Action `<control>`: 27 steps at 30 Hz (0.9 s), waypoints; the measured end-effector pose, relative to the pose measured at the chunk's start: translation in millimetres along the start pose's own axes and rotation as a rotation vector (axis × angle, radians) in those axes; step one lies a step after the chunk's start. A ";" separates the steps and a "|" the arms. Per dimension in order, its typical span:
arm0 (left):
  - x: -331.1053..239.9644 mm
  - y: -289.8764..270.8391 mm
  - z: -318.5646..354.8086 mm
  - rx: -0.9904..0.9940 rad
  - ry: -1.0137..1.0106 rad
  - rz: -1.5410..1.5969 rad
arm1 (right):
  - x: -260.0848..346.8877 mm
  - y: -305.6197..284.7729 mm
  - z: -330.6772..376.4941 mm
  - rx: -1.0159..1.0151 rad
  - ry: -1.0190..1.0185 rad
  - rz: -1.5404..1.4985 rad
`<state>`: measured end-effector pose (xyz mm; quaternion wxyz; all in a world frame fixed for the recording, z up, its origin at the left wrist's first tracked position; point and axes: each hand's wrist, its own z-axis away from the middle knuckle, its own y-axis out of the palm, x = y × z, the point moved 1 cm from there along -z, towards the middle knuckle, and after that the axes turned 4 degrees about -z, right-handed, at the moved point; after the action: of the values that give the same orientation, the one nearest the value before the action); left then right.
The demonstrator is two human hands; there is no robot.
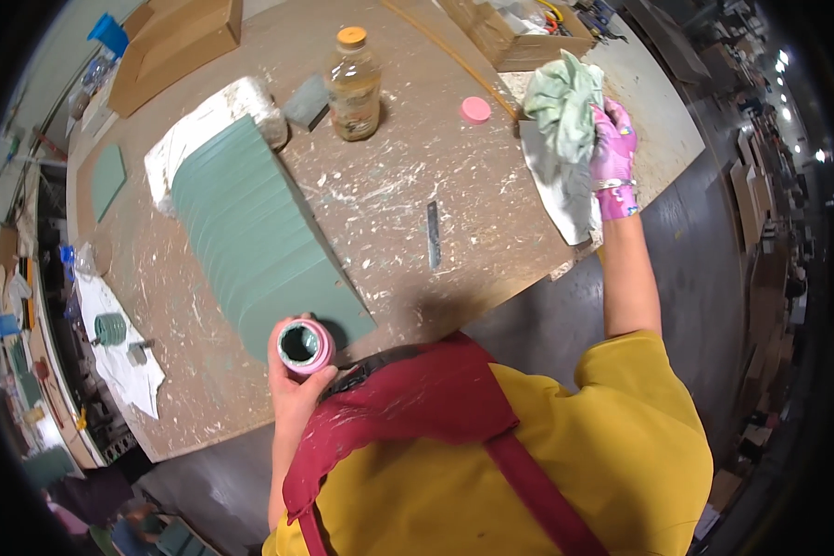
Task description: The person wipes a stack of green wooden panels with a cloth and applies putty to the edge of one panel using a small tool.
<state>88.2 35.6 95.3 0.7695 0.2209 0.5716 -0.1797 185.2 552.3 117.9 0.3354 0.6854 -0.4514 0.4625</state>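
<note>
Grey workshop floor (519, 320) shows past the near right side of a brown worktable (398, 185) specked with white, and shelves and cardboard crowd the far right. At the near edge stands a person in a yellow shirt (612, 417) and a dark red apron (417, 398).

The bare left hand (292, 389) is wrapped around a pink jar (323, 350), which is uncapped, its mouth facing up and dark green inside. The jar sits over the near end of a row of overlapping green panels (259, 232); whether its base touches them cannot be told. The row slants away to the left, its far end against a white bundle (218, 120).

Out to the right, the right hand, in a pink glove (613, 153), has its fingers bent against a crumpled pale green cloth (565, 102). With the thumb hidden, how tightly it holds cannot be told. A white sheet (565, 199) lies at the table's right edge, partly under the cloth.

Between the hands, a dark flat strip (434, 235) lies on the table. Farther off are a round pink disc (475, 110), a clear bottle (354, 88) with an orange top, and a grey block (307, 102) just left of it. A cardboard box (539, 53) stands at the far right, another (181, 51) at the far left.
</note>
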 end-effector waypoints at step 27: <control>1.3 32.5 -11.2 0.086 -0.041 -0.196 | 38.9 -174.0 -53.4 -0.601 -0.136 0.020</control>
<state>96.8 68.9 95.6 0.7495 0.1930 0.5665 -0.2830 335.6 651.1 165.5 0.4874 0.5805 -0.5962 0.2648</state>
